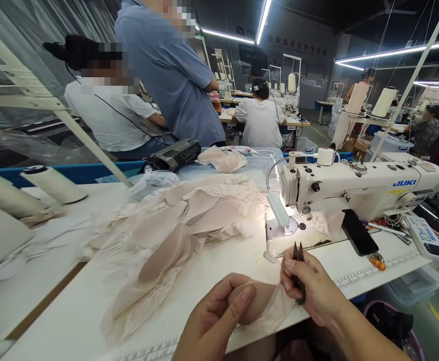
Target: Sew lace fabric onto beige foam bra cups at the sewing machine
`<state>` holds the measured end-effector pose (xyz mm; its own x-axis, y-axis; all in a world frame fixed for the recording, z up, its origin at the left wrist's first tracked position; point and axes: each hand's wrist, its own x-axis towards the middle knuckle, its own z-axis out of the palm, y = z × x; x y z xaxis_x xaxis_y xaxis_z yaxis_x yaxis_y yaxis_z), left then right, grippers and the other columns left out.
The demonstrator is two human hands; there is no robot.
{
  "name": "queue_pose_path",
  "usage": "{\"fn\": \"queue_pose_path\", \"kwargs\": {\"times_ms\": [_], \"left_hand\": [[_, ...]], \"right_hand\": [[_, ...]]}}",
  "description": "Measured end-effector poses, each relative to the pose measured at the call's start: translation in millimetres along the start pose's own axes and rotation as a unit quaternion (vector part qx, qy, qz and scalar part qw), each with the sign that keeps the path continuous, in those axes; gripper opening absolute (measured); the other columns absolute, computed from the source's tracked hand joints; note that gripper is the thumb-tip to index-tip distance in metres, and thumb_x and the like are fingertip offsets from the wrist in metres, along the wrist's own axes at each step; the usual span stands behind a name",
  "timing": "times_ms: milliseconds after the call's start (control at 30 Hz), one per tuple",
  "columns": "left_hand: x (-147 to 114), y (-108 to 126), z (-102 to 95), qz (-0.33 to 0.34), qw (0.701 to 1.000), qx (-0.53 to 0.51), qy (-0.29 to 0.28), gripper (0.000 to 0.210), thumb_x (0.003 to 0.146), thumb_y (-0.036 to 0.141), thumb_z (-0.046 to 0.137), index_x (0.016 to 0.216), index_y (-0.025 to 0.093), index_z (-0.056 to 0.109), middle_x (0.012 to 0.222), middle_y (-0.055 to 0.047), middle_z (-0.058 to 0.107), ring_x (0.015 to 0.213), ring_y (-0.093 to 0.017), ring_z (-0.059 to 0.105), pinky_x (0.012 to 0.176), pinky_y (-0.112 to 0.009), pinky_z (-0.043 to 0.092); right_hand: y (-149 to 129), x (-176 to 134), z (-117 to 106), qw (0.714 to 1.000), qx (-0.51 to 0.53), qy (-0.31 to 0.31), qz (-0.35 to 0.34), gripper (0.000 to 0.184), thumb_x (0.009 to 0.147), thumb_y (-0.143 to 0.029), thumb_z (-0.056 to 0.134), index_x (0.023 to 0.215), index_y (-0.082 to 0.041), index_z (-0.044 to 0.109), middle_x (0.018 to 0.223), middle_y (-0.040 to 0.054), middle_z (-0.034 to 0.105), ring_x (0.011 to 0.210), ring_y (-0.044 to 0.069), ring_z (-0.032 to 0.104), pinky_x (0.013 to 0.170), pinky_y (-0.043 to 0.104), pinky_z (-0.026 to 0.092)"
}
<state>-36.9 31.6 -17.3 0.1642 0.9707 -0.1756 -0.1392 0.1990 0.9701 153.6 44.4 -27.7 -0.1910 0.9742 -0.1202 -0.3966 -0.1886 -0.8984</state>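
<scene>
Near the table's front edge, my left hand [219,313] pinches a beige bra cup [260,302] between thumb and fingers. Thin, sheer fabric hangs from the cup toward my right hand [315,283]. That hand is closed around dark thread snips [299,258], their points upward. My right fingertips are also at the edge of the sheer fabric; whether they grip it is hard to tell. Beyond my hands stands a white sewing machine [358,180] with its lamp lit. A heap of beige bra pieces with lace [212,215] lies to the left of the machine.
A black phone [359,233] and an orange-handled item [377,261] lie right of the machine bed. Thread cones [54,184] lie at the left. A black case [176,154] sits behind the heap. Several people work or stand beyond, one in a blue shirt [167,65].
</scene>
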Motion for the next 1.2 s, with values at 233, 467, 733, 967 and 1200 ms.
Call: {"fn": "queue_pose_path", "kwargs": {"times_ms": [233,467,733,967,1200], "left_hand": [[4.5,-4.5,-5.9,0.020,1.000,-0.008,0.022,0.047,0.077,0.065,0.085,0.084,0.021,0.074,0.075,0.002,0.064,0.072,-0.016,0.053,0.065,-0.022,0.046],[2.7,-2.5,0.6,0.006,0.999,-0.026,0.025,0.048,0.075,0.065,0.087,0.086,0.020,0.073,0.078,-0.001,0.070,0.076,-0.019,0.060,0.070,-0.025,0.051],[4.3,-3.6,-2.0,0.029,0.999,-0.010,0.035,0.046,0.078,0.064,0.086,0.086,0.021,0.073,0.076,0.001,0.068,0.075,-0.017,0.059,0.068,-0.022,0.050],[0.1,-4.9,-9.8,0.063,0.997,0.037,-0.024,0.041,0.088,0.063,0.077,0.085,0.022,0.077,0.079,-0.003,0.071,0.076,-0.020,0.062,0.070,-0.025,0.052],[15.1,-31.6,-8.6,0.114,0.993,0.027,0.023,0.044,0.074,0.056,0.090,0.101,0.024,0.077,0.102,-0.007,0.073,0.099,-0.027,0.067,0.084,-0.031,0.056]], "right_hand": [[-12.4,-23.6,-6.6,0.951,-0.276,-0.011,-0.143,0.019,0.100,-0.039,0.065,0.098,-0.021,0.058,0.091,-0.0003,0.054,0.081,0.015,0.049,0.074,0.028,0.040],[-3.5,-27.8,-2.2,0.906,-0.368,0.006,-0.209,0.008,0.095,-0.021,0.064,0.095,-0.022,0.056,0.092,-0.0009,0.055,0.083,0.015,0.054,0.073,0.027,0.042],[-1.3,-30.0,5.3,0.870,-0.422,0.029,-0.253,0.007,0.099,-0.020,0.056,0.092,-0.023,0.054,0.087,-0.0010,0.055,0.077,0.015,0.051,0.070,0.028,0.039],[-0.1,-26.1,3.2,0.957,-0.239,0.040,-0.160,0.021,0.107,-0.038,0.052,0.091,-0.023,0.049,0.082,-0.0031,0.047,0.072,0.014,0.042,0.066,0.028,0.038],[8.9,-22.4,4.3,0.988,-0.042,-0.026,-0.145,0.034,0.106,-0.053,0.060,0.094,-0.024,0.049,0.095,-0.0006,0.052,0.067,0.010,0.042,0.057,0.023,0.034]]}}
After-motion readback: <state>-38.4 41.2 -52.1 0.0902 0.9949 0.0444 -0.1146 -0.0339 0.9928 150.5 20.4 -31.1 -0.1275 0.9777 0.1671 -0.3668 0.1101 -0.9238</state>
